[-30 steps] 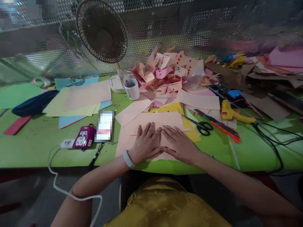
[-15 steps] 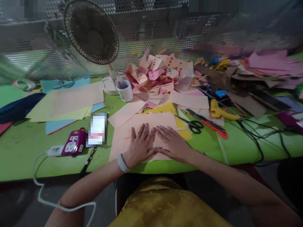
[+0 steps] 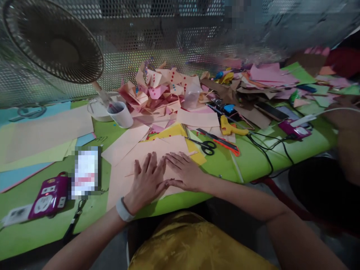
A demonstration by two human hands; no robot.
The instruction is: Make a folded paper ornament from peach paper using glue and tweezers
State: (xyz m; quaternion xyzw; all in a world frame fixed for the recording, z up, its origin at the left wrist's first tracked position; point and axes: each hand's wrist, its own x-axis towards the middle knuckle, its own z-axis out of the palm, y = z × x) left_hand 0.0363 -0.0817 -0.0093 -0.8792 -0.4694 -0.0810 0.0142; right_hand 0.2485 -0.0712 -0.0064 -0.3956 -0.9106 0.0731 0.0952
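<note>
Peach paper (image 3: 119, 185) lies at the near edge of the green table (image 3: 180, 202), its middle hidden under two hands. Slim pinkish strip (image 3: 193, 153) shows at the right fingertips, and a thin line appears beyond the left fingers; whether they are one piece, I cannot tell. The fan (image 3: 54, 43) is cut off at the top. At the right edge another person's arm (image 3: 347, 146) is cropped and blurred, and the scrap pile (image 3: 160, 90) is too tangled to count.

Countable things: two purple power sockets (image 3: 49, 197), two phones (image 3: 86, 172), the nearer one's screen pixelated, one white cup (image 3: 122, 114), one pair of black scissors (image 3: 207, 146), one orange-and-black cutter (image 3: 222, 143) and one yellow glue gun (image 3: 232, 127).

Left hand (image 3: 147, 178), below a pale wristband (image 3: 124, 209), is palm down, fingers straight and slightly fanned. Right hand (image 3: 185, 172) slants inward, palm down, fingers extended and closer together. Both are unclenched, grasping nothing visible; the thumbs meet or nearly meet.
</note>
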